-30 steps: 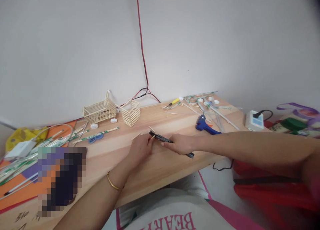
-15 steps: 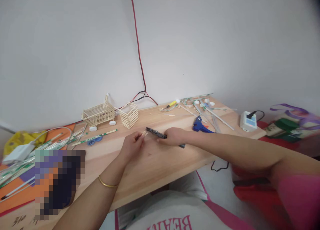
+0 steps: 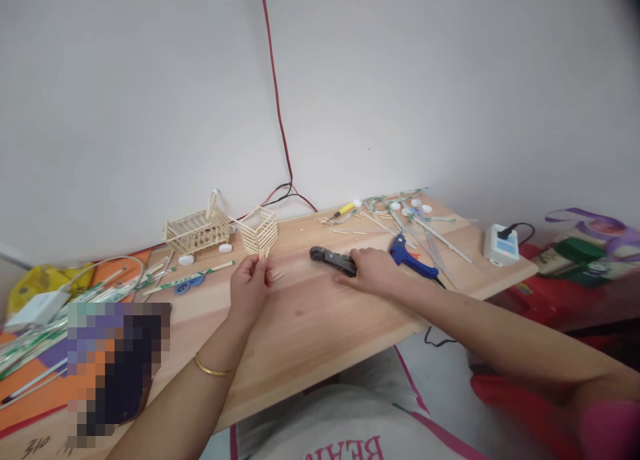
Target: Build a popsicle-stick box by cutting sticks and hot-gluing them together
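My left hand [image 3: 250, 280] is closed in a pinch, with the tip of a short wooden stick [image 3: 267, 253] showing above the fingertips. Just behind it stands a small slatted V-shaped piece [image 3: 260, 232] made of thin sticks. A few cut stick bits [image 3: 278, 275] lie on the table beside these fingers. My right hand [image 3: 373, 270] has its thumb and fingers around one end of dark pliers [image 3: 333, 260], which are low at the tabletop. A slatted stick cart [image 3: 197, 230] with white wheels is at the back left.
A blue glue gun [image 3: 413, 259] lies right of my right hand. Behind are a yellow-handled knife [image 3: 344, 210], plastic strips and white caps. A white power socket box [image 3: 501, 245] sits at the right edge. Blue rings [image 3: 189, 284] and wrapped sticks [image 3: 30, 343] lie left on the wooden table [image 3: 300, 340].
The pliers have moved right, away from the left hand, and down to the table. My left hand has shifted left toward the slatted piece, and short bits now show on the tabletop.
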